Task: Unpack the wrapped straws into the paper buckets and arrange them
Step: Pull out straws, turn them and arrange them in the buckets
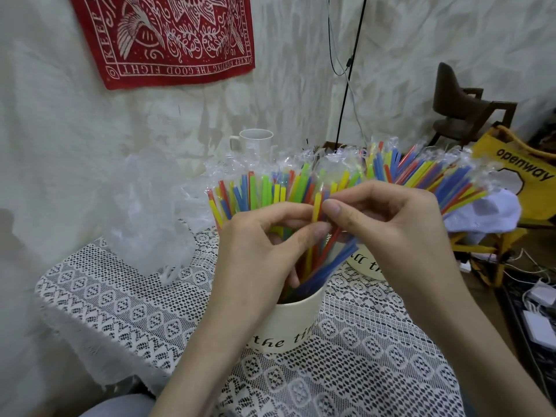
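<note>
A heap of clear wrappers lay at the left on the lace tablecloth. The left hand and right hand pinched 1 yellow straw between them — above the near paper bucket, packed with straws. A second bucket stood just behind — partly hidden.

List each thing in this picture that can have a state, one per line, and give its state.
left hand: pinching a wrapped straw
right hand: pinching the same wrapped straw
near paper bucket: upright, holding straws
far paper bucket: mostly hidden
clear cup: upright
pile of wrappers: loose on the table
</note>
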